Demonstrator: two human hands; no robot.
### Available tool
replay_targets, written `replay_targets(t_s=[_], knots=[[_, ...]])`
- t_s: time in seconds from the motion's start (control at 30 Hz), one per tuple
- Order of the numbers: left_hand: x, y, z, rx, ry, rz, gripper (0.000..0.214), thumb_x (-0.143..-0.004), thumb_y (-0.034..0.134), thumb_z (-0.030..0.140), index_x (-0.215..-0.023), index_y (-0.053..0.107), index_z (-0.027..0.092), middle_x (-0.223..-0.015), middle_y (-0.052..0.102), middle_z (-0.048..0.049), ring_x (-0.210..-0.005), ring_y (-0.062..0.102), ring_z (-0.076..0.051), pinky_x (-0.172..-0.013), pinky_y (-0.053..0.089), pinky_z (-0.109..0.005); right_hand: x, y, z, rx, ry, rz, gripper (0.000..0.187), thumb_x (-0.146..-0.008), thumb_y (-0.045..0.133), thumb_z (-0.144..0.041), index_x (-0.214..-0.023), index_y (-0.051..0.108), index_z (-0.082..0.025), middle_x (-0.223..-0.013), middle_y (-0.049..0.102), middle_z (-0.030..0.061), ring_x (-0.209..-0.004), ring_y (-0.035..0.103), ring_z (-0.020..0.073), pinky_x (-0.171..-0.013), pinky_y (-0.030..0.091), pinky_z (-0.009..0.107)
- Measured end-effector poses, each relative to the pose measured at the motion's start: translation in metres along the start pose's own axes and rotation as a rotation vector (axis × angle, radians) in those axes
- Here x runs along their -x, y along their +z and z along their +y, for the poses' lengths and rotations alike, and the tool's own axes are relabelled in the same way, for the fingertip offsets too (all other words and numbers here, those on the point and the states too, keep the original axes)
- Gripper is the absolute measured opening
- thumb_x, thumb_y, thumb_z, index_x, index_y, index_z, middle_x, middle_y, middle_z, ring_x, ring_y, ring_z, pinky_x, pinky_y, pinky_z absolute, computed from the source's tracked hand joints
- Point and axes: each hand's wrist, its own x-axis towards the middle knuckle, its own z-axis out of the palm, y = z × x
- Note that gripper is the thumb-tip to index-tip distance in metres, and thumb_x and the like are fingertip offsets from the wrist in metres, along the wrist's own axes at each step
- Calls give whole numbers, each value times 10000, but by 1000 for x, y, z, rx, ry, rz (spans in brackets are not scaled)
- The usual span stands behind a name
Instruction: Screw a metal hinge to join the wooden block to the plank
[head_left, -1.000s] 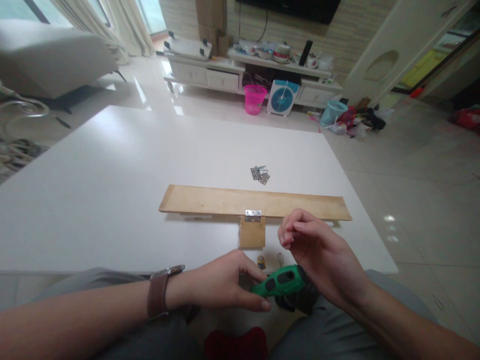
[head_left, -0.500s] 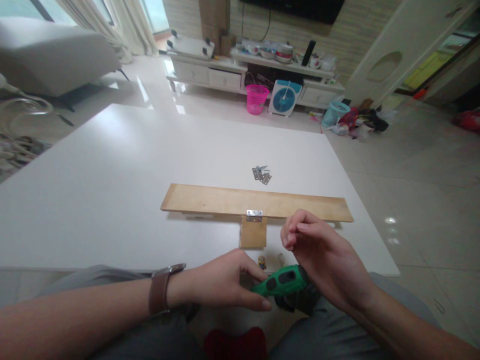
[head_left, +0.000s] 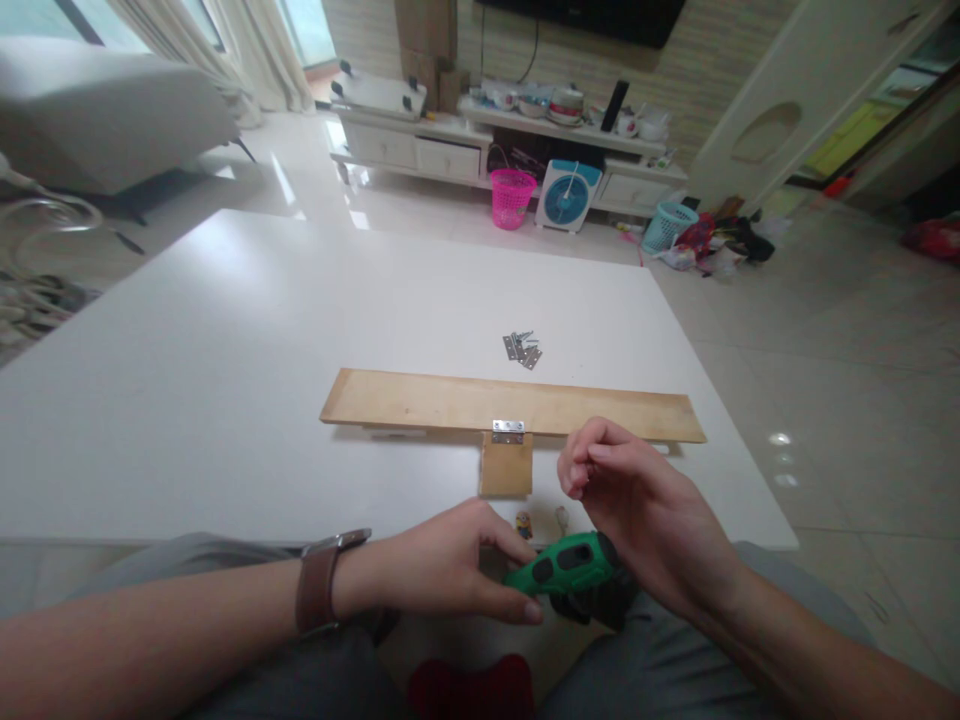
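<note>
My left hand [head_left: 457, 560] is closed round a green cordless drill [head_left: 566, 562] with dark patches, held low at the table's front edge. Beside the drill's right end is my right hand [head_left: 630, 490], its fingers curled in against the thumb; whatever they may hold is hidden. In front of my hands lies a long wooden board [head_left: 450, 402]. A silver hinge [head_left: 508, 431] joins its near edge to a small square wooden piece [head_left: 506, 468]. Past the board, several loose metal hinges [head_left: 523, 350] lie in a pile with screws.
The white table [head_left: 225, 330] extends well to the left. Near its front edge are a small yellow minion figure [head_left: 523, 524] and a small pale object [head_left: 562, 518]. A pink basket [head_left: 512, 198] and a blue fan [head_left: 568, 197] stand on the floor beyond.
Almost nothing differs. My right hand has shifted very slightly left, and the view has moved a touch; the board, hinges and drill keep their places.
</note>
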Motion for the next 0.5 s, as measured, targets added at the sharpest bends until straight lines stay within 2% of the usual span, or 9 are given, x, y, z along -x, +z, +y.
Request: replay_targets(t_s=[0.5], knots=[[2,-1,0,1,14,30,256,-876,774,420,-866,800,165,-710,586,31,-695,480,-111,-687,405,-229,2,1,2,18,0,15,128,-758,751,-300,-686,697,-209,-679,588,3,-677,508,139,-655,414,258]])
